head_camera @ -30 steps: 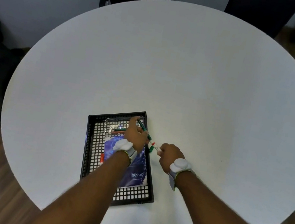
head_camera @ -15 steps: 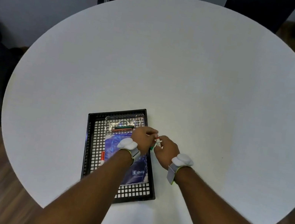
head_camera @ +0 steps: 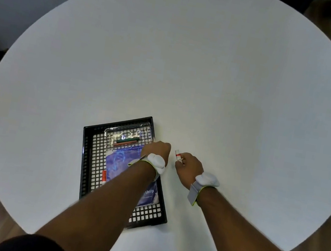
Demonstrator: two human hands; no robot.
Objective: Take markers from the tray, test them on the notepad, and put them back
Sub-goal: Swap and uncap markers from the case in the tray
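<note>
A black tray (head_camera: 87, 156) sits on a round white table (head_camera: 192, 64), with a blue notepad (head_camera: 119, 159) and some markers (head_camera: 127, 140) inside. The left hand (head_camera: 157, 150) is curled over the tray's right edge. Just beside it, the right hand (head_camera: 189, 166) pinches a small red and white marker (head_camera: 177, 154) above the table.

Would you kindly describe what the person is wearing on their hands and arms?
Both forearms are bare, with no sleeves. Behind the left hand and the right hand sits a grey wrist strap edged in yellow-green, each carrying a white rounded pod on top. No gloves or rings are visible.
</note>
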